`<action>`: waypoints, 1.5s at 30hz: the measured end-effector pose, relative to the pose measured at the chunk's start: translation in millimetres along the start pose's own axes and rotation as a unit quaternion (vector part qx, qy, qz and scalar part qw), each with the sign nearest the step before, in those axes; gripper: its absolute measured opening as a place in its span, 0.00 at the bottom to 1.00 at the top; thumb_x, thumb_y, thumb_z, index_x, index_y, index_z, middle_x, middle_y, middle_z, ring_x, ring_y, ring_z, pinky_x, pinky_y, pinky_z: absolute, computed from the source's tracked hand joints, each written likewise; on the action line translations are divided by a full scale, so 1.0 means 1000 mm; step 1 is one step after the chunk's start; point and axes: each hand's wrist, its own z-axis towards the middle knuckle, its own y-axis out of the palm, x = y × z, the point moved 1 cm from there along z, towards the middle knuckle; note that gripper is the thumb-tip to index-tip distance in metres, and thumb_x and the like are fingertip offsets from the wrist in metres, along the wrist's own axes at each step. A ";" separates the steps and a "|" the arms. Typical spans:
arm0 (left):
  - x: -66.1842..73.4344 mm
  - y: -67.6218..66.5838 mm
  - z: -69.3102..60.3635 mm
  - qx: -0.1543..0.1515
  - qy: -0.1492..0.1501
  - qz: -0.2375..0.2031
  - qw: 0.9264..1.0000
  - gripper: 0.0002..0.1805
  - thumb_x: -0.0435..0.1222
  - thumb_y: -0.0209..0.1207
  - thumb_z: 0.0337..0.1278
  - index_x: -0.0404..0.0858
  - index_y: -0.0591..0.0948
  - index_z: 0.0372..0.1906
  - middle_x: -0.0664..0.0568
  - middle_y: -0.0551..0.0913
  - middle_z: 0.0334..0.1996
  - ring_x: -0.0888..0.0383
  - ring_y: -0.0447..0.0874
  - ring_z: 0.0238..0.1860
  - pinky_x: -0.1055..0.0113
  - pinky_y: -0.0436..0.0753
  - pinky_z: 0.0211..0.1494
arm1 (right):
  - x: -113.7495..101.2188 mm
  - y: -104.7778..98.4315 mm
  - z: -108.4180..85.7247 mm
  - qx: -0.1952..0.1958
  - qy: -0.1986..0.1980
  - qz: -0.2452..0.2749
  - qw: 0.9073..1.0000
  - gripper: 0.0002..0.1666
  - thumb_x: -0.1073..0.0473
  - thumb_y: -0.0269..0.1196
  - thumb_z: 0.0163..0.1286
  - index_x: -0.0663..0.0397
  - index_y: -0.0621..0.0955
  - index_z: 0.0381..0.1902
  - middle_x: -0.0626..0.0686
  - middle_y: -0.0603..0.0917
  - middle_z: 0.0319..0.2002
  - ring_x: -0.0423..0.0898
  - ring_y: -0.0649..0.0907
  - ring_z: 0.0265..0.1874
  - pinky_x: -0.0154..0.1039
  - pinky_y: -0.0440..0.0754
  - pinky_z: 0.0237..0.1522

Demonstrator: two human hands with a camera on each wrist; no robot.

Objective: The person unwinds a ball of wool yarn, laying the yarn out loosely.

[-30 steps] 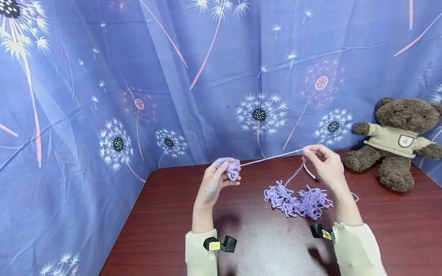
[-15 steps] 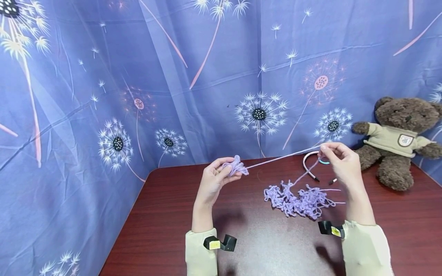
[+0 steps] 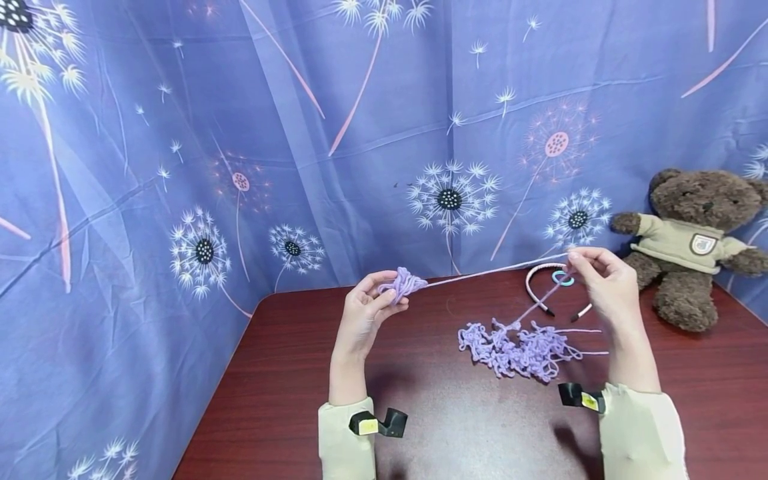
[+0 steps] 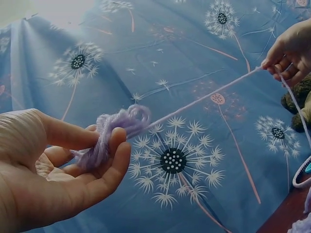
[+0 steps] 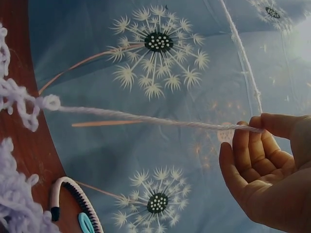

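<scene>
My left hand [image 3: 362, 313] pinches a small bundle of lilac yarn [image 4: 104, 136] between thumb and fingers, above the table. From that bundle a taut strand [image 3: 498, 270] runs rightward and slightly up to my right hand [image 3: 609, 287], whose thumb and index finger pinch it. Past those fingertips the strand [image 5: 160, 120] slants down to a tangled heap of lilac yarn [image 3: 522, 353], lying on the table between the forearms. In the left wrist view, loops of the bundle stick out beyond the fingers.
A headband [image 3: 531, 283] and a turquoise ring [image 3: 563, 279] lie at the back of the dark red table [image 3: 288, 373], near my right hand. At the back right sits a brown teddy bear [image 3: 702, 247]. A blue dandelion-print curtain [image 3: 360, 200] hangs behind.
My right hand has moved right, lengthening the taut strand and uncovering the headband and ring. The bundle has turned in my left hand, which has shifted slightly left.
</scene>
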 end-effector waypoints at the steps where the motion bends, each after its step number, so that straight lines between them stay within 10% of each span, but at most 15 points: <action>1: 0.001 0.000 0.000 0.001 0.000 0.001 1.000 0.17 0.19 0.50 0.60 0.38 0.80 0.47 0.54 0.84 0.36 0.58 0.85 0.30 0.66 0.87 0.41 | 0.000 -0.001 0.000 0.003 0.001 0.007 1.000 0.12 0.70 0.61 0.66 0.48 0.85 0.30 0.40 0.86 0.22 0.31 0.83 0.22 0.19 0.80 0.31; 14: 0.006 -0.011 0.000 0.049 0.013 0.023 0.998 0.13 0.18 0.52 0.59 0.35 0.80 0.42 0.55 0.86 0.32 0.63 0.83 0.33 0.68 0.86 0.40 | -0.001 -0.031 0.007 0.079 0.024 0.061 0.995 0.11 0.71 0.62 0.65 0.52 0.85 0.28 0.45 0.86 0.19 0.34 0.85 0.20 0.22 0.80 0.25; 21: 0.002 -0.023 0.001 0.011 0.069 0.027 0.997 0.09 0.27 0.62 0.56 0.35 0.81 0.42 0.55 0.84 0.34 0.64 0.82 0.35 0.70 0.85 0.40 | -0.004 -0.051 0.008 0.127 0.036 0.100 0.986 0.08 0.72 0.63 0.63 0.57 0.85 0.28 0.47 0.86 0.19 0.36 0.85 0.20 0.24 0.81 0.24; 29: 0.010 -0.016 -0.001 0.083 0.014 0.025 0.996 0.15 0.18 0.52 0.58 0.41 0.80 0.36 0.57 0.84 0.30 0.64 0.81 0.31 0.72 0.83 0.37 | -0.004 -0.062 0.009 0.142 0.029 0.143 0.979 0.07 0.74 0.63 0.62 0.61 0.85 0.28 0.50 0.86 0.19 0.39 0.85 0.19 0.26 0.82 0.23; 45: 0.015 -0.025 -0.004 0.065 0.003 0.027 0.998 0.19 0.17 0.53 0.57 0.46 0.81 0.30 0.58 0.83 0.30 0.64 0.81 0.32 0.71 0.84 0.42 | -0.002 -0.072 0.010 0.169 0.029 0.182 0.968 0.07 0.76 0.63 0.61 0.64 0.85 0.27 0.52 0.85 0.18 0.41 0.85 0.18 0.28 0.84 0.22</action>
